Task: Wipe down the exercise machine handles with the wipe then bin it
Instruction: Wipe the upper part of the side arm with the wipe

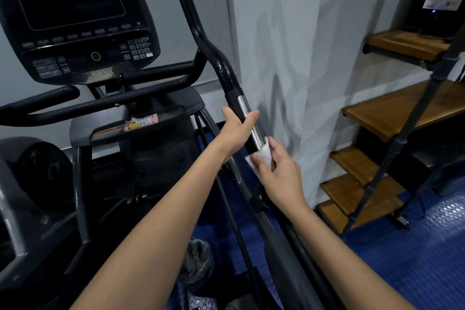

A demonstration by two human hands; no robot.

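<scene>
Crumpled white wipe (261,158) against handle (241,106)

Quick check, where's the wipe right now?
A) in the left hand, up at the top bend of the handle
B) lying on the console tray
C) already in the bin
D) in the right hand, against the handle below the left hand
D: the right hand holds the white wipe against the lower end of the handle, just below where the left hand grips the chrome strip.

A small gym room: a black exercise machine with dark console (75,20), blue studded rubber floor (427,246).
</scene>
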